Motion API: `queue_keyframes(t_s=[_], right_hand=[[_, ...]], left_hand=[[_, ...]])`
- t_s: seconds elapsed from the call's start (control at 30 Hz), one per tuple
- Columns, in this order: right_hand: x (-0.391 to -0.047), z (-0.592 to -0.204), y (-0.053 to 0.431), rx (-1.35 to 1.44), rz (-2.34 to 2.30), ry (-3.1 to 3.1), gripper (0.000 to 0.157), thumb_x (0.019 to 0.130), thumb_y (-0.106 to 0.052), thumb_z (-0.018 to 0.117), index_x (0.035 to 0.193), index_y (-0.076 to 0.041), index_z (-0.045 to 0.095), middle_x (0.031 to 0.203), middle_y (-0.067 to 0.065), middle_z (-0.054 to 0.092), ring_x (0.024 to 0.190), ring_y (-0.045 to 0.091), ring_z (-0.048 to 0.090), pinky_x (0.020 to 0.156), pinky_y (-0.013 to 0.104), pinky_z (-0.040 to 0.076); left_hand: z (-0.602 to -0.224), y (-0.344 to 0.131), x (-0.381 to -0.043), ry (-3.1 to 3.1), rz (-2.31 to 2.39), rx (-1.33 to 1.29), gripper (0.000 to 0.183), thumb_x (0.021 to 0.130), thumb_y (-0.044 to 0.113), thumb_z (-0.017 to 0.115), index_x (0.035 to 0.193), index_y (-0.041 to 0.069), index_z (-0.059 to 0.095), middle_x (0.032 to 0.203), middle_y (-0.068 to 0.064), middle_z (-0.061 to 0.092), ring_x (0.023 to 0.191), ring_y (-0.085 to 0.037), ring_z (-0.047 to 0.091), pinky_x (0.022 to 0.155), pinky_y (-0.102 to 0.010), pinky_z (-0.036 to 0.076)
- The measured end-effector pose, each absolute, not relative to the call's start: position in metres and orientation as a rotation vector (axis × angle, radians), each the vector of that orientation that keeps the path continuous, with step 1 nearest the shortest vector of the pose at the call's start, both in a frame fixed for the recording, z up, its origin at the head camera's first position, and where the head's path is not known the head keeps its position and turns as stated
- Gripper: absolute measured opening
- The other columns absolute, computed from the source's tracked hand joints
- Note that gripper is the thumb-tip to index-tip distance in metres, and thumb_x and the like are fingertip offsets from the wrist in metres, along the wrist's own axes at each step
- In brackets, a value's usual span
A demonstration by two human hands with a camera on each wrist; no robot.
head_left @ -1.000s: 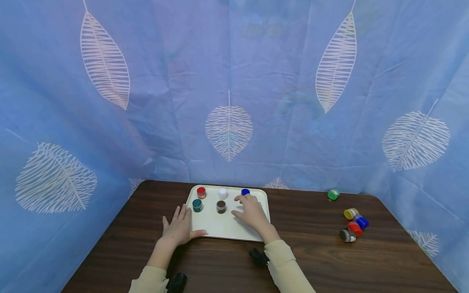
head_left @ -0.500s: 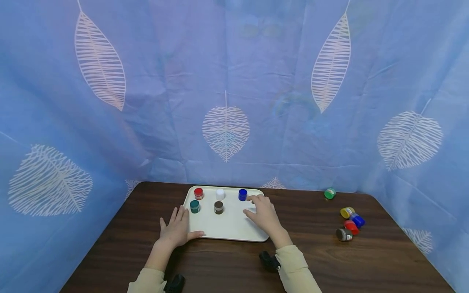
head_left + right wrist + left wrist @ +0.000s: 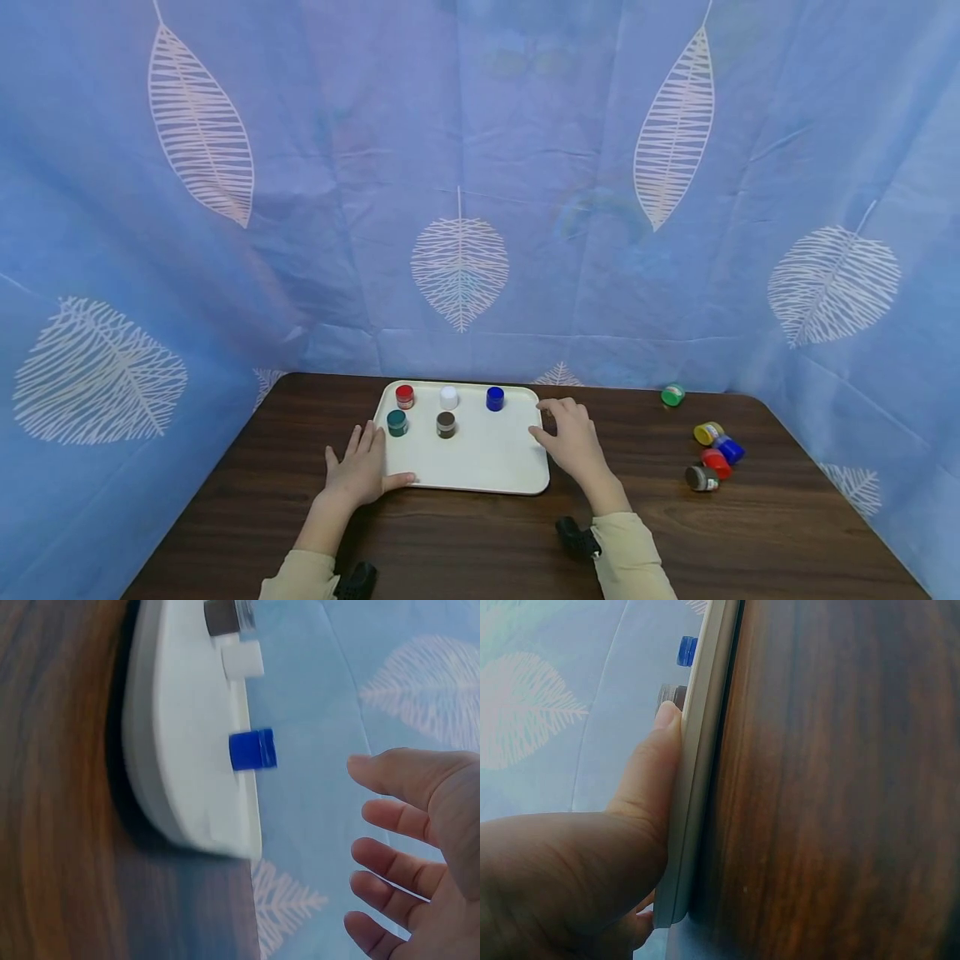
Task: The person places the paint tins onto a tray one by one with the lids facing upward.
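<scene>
A white tray [image 3: 480,467] bears several small paint jars: a red jar [image 3: 405,397], a white jar [image 3: 448,397] and a blue jar [image 3: 495,398] in the back row. In front of them stand a dark green jar [image 3: 397,422] and a brown jar [image 3: 446,425]. My left hand [image 3: 358,473] rests at the tray's front left corner, fingers spread, its thumb lying along the front rim. Over the tray's right edge is my right hand [image 3: 572,437], holding nothing. In the right wrist view its fingers point toward the blue jar [image 3: 253,749], well apart from it.
On the dark wooden table [image 3: 465,533], to the right, lie a yellow jar [image 3: 708,432], another blue jar [image 3: 729,450], another red jar [image 3: 716,462] and a dark jar [image 3: 702,478]. A light green jar [image 3: 672,395] lies near the back edge. A blue curtain [image 3: 555,250] hangs behind.
My right hand has drawn away rightward from the blue jar, which stays on the tray and now shows fully. My left hand keeps its place at the tray's corner.
</scene>
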State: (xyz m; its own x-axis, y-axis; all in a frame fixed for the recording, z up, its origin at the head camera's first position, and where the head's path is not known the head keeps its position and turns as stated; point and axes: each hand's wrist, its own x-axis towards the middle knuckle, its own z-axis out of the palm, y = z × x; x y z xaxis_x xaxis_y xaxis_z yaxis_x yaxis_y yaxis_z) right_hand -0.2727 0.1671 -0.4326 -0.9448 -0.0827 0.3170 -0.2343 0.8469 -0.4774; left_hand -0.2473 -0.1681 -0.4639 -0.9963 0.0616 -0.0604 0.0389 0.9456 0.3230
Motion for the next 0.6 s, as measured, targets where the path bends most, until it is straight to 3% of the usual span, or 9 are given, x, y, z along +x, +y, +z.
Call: queue_keyframes(t_s=[0.6], right_hand=[[-0.253, -0.418, 0.231, 0.092, 0.805, -2.721, 0.043, 0.091, -0.023, 0.068, 0.128, -0.005, 0.058, 0.123, 0.023, 0.054, 0.113, 0.041, 0.045, 0.090, 0.061, 0.038]], left_hand=[[-0.467, -0.169, -0.250, 3.026, 0.500, 0.073, 0.114, 0.074, 0.072, 0.065, 0.152, -0.002, 0.027, 0.160, -0.026, 0.019, 0.149, -0.045, 0.014, 0.108, -0.079, 0.005]])
